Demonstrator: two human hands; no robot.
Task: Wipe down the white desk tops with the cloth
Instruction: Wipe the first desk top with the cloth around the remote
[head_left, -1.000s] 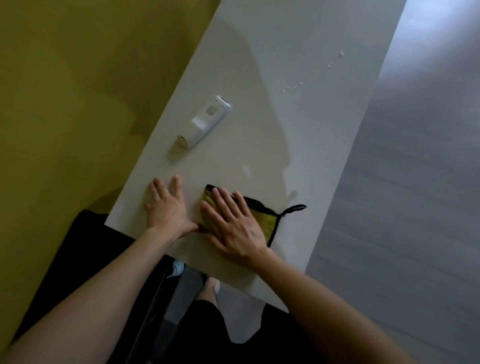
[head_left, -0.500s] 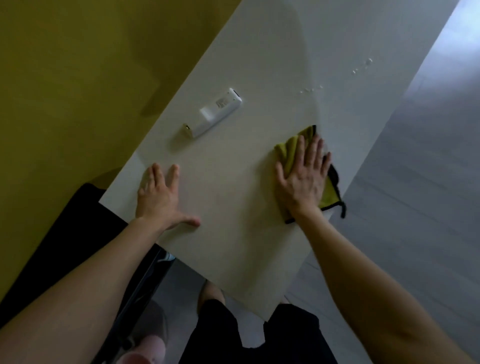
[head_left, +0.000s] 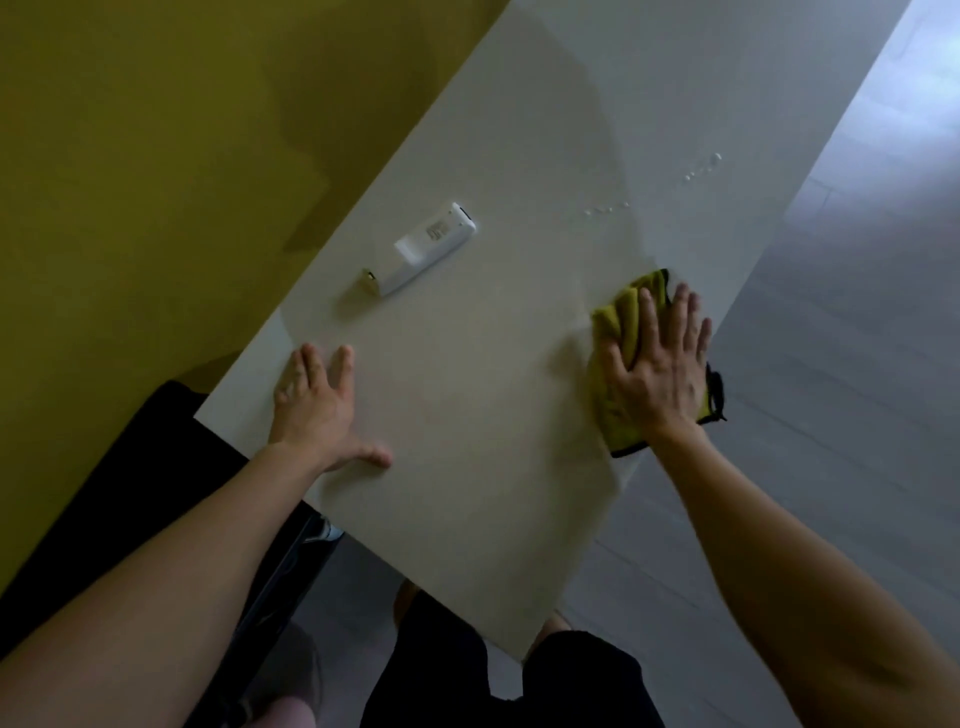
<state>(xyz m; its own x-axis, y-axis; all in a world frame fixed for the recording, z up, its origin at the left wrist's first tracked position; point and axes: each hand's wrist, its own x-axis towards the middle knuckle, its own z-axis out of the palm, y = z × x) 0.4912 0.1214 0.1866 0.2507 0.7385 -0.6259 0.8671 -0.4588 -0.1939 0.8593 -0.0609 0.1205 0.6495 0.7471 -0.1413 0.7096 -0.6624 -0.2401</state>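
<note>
Right hand (head_left: 657, 371) flat, fingers straight, pressing yellow cloth (head_left: 626, 322) onto table (head_left: 467, 364) at its right edge for wiping. Left hand (head_left: 317, 405) open, palm down near left edge, likely bracing. Droplets (head_left: 701, 169) farther along, unwiped; remote (head_left: 421, 249) near left edge.

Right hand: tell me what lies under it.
Under the right hand lies the yellow-green cloth, pressed flat on the white desk top near its edge. The cloth's middle and the desk beneath it are covered.
</note>
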